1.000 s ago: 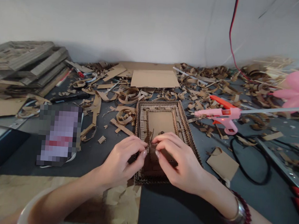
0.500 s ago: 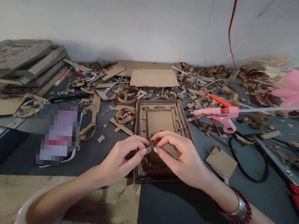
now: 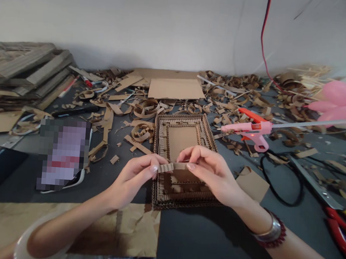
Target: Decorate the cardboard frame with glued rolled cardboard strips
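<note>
Between my two hands, a short strip of corrugated cardboard (image 3: 170,167) is stretched out level. My left hand (image 3: 138,174) pinches its ribbed left end with thumb and fingers. The smoother right end is pinched in my right hand (image 3: 210,171). Below the strip lies a rectangular cardboard frame (image 3: 156,183) with rows of corrugated edging around a plain inner panel (image 3: 184,140). My hands cover part of the frame's lower middle and right side.
A pink glue gun (image 3: 247,128) with a long glue stick lies at the right. Red-handled scissors (image 3: 336,224) and a black cable (image 3: 275,194) are nearer. Cardboard scraps (image 3: 143,131) litter the back, a phone (image 3: 66,157) lies left, stacked frames (image 3: 26,70) behind it.
My hands have moved apart, and the strip that was bunched between my fingertips is now drawn out straight. The whole view has shifted slightly.
</note>
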Demonstrator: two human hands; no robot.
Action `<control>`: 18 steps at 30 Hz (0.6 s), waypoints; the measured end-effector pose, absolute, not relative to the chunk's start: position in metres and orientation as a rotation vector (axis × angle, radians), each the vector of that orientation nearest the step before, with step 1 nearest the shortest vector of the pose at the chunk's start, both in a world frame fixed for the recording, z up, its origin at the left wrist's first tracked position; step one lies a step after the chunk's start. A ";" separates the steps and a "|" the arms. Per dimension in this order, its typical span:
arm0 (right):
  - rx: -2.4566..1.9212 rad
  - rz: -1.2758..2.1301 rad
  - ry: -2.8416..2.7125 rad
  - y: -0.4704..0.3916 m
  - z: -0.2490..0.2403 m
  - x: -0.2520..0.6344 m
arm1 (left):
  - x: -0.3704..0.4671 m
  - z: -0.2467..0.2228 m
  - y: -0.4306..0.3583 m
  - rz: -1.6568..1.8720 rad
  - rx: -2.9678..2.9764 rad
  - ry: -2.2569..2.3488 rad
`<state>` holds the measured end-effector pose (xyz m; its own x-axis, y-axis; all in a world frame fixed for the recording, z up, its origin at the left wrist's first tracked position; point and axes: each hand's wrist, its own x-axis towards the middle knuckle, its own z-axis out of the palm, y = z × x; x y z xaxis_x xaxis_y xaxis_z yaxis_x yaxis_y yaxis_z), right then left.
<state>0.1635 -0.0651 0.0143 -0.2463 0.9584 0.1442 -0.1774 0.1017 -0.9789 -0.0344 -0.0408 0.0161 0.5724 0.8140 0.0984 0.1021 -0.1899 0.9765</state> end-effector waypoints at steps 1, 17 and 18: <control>-0.831 1.402 -1.275 -0.064 0.013 0.164 | -0.035 0.015 -0.041 0.785 1.614 0.772; -1.098 0.755 -1.669 -0.069 0.011 0.156 | -0.034 0.022 -0.042 0.684 1.744 0.600; -1.090 0.739 -1.697 -0.070 0.011 0.155 | -0.033 0.023 -0.042 0.671 1.773 0.559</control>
<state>0.1553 -0.0697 0.0110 -0.1481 0.9080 0.3918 0.3316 0.4188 -0.8453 -0.0330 -0.0419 0.0229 0.7276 0.6659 0.1645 0.0422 -0.2829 0.9582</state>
